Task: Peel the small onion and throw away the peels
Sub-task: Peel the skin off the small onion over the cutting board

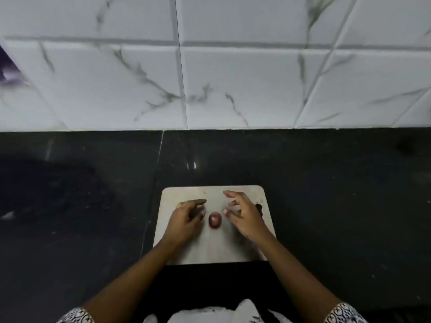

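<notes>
lying between the two grips, the small onion (214, 220) rests on a pale cutting board (214, 249), reddish-purple with a glint on top. the left grip (186, 220) hangs just to its left, fingers loosely curled and holding nothing; whether a fingertip touches the onion i cannot tell. the right grip (245, 217) hangs just to its right, fingers spread and bent, also holding nothing. ahead of both grips a bare strip of board runs to its far edge; behind the wrists more board reaches the near edge. a small dark mark (258, 207) shows on the board beside the right grip's knuckles, too blurred to name. the dark surface (338, 206) spreads wide outward of each grip and ends at a white marbled tile wall (233, 78) far ahead. something white and crumpled (245, 310) lies behind the grips, between the forearms.
</notes>
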Demonstrator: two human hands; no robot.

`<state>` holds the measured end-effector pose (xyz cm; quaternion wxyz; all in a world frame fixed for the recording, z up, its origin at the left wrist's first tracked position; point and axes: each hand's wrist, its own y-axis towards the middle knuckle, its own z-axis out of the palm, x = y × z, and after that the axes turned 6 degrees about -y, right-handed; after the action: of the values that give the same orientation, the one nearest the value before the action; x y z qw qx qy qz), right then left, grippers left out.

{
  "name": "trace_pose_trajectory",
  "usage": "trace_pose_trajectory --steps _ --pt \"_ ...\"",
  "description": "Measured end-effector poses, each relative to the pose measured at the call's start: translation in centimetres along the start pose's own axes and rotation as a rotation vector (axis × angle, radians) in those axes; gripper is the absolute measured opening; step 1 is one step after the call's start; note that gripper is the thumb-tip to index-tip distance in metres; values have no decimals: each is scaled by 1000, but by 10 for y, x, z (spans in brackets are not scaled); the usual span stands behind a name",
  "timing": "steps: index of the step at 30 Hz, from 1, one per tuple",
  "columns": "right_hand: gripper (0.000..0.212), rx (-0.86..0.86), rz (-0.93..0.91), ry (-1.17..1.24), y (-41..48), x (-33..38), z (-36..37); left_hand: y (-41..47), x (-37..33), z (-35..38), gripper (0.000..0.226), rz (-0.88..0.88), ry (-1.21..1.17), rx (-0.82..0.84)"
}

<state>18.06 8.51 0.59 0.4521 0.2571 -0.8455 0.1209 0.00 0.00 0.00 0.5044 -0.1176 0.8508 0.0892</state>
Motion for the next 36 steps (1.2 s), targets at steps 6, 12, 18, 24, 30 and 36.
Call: trace_pose_trajectory --steps 6,12,18,24,30,36 --pt "50 64 -18 -42 -12 -16 17 0 20 8 36 167 166 89" --pt "45 -31 -75 -217 -7 -19 25 2 15 9 40 221 203 117" --pt "40 -38 135 -25 -5 -14 25 2 15 7 46 163 109 94" --pt "26 -64 245 162 1 -1 32 1 11 4 39 120 -26 63" --pt "22 -69 243 270 4 3 31 -1 10 4 45 118 -73 69" --pt "10 -49 266 388 2 11 31 -3 12 3 54 112 -98 87"
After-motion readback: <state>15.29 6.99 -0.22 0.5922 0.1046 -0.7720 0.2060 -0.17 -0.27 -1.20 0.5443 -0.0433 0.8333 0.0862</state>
